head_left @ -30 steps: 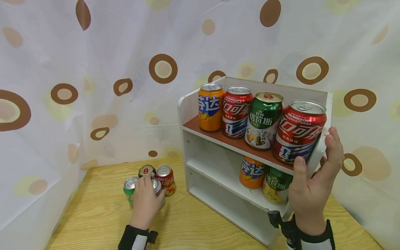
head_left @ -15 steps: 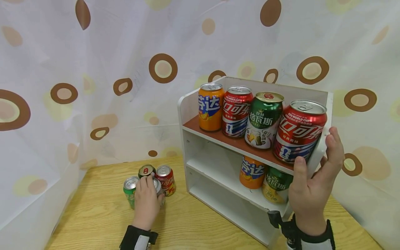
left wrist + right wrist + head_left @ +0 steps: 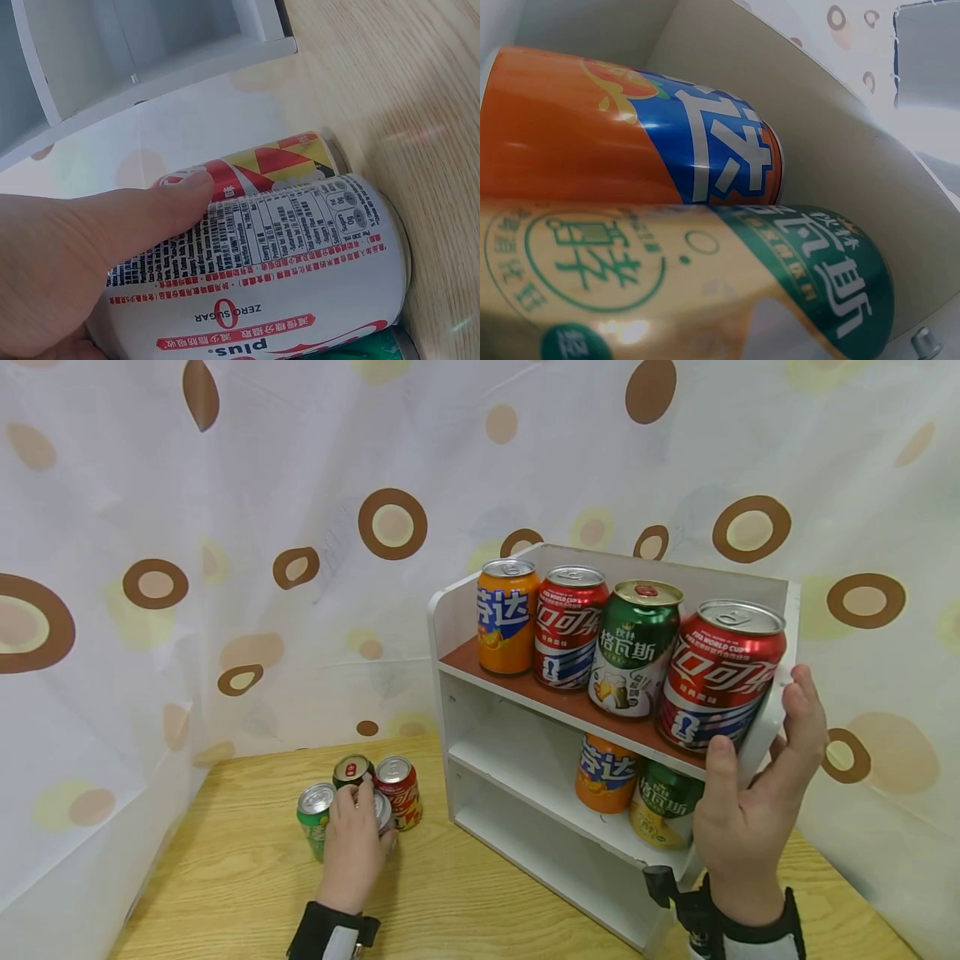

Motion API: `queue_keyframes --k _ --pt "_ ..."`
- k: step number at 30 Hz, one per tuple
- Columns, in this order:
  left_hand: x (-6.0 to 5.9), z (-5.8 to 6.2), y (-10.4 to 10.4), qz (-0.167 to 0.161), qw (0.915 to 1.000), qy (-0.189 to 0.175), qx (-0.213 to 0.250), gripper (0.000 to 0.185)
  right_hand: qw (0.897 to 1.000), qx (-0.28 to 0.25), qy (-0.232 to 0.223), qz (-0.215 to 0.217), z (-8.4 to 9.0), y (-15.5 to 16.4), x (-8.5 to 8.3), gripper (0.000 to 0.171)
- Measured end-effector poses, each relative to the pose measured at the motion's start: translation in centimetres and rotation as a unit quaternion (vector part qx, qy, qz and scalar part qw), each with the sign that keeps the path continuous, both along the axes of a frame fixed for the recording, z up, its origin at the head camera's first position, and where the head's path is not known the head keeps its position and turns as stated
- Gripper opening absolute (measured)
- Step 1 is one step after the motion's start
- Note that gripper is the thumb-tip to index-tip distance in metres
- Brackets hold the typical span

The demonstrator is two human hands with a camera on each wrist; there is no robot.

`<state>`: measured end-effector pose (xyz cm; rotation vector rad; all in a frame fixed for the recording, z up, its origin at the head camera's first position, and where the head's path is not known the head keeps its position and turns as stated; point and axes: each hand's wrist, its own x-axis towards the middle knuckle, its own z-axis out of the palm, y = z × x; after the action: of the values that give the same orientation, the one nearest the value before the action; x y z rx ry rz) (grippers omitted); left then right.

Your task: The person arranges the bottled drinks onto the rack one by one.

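A: Head view: left hand [image 3: 352, 843] is down on the can cluster at the near left of the table [image 3: 225, 893]. Which one does it have?

B: white can [image 3: 383, 811], the nearest of the four. Left wrist view shows the thumb [image 3: 150, 217] laid flat along its label and the palm behind it, so the hand is wrapped round it, not pinching the rim. The can stands on the wood, not lifted

A: neighbours?

B: tight. green can [image 3: 313, 814] touching on its left, red-yellow can [image 3: 399, 792] just behind on the right, dark-topped can [image 3: 352, 770] behind that

A: right hand [image 3: 750, 814]?

B: clamped on the right side panel of the shelf unit [image 3: 444, 610], thumb on the front edge, fingers round the back. Looks like it's just steadying it

A: shelf load?

B: top shelf has four in a row: orange, red, green, red. Middle shelf has an orange can [image 3: 604, 772] and a green-gold can [image 3: 660, 806] at the right end; right wrist view shows the two side by side, touching. Left part of the middle shelf and the bottom shelf are open

A: so the step?

B: my read: grip phase on the white can. Next move would call for a straight lift clear of the green and red-yellow cans before any travel right, else they get knocked

A: and if it goes to the shelf?

B: free slot sits left of the orange can; it needs to come in low under the top board
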<state>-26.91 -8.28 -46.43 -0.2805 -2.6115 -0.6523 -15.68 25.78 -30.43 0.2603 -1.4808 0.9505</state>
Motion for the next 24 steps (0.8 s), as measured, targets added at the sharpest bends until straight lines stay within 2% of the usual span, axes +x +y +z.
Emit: queue_keyframes --k 15,24 --pt "0.32 0.46 0.12 -0.013 0.9991 -0.038 0.016 0.075 1.000 -0.002 -0.003 -0.005 0.00 -0.03 0.06 0.046" --pt "0.32 0.47 0.26 -0.008 0.9985 -0.046 0.026 0.078 1.000 -0.004 0.002 -0.001 0.08 -0.09 0.04 0.045"
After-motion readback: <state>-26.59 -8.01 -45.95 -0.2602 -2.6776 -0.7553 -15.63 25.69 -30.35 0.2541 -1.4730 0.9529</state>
